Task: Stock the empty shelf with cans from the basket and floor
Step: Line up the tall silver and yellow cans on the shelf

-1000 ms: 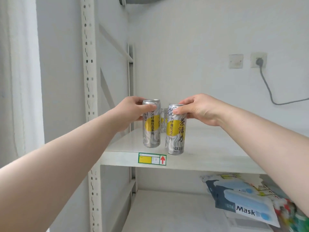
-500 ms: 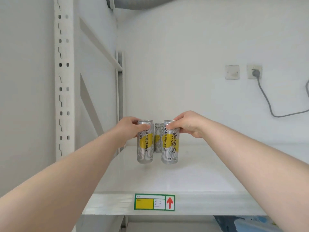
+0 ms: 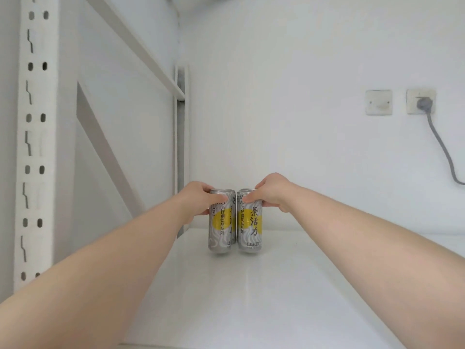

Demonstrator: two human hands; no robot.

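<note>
We've carried left can (image 3: 221, 224) and right can (image 3: 250, 222) deeper onto shelf (image 3: 276, 293) | our left grip (image 3: 198, 199) curls round left can's top | our right grip (image 3: 271, 191) pinches right can's top | cans upright, side by side, near back wall (image 3: 302, 122)

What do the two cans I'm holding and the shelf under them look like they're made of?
Left can and right can: probably thin aluminium, judging by the silvery rims; glossy printed grey-and-yellow finish. Shelf: smooth, glossy white with faint reflections; painted metal or laminate, hard to tell.
</note>
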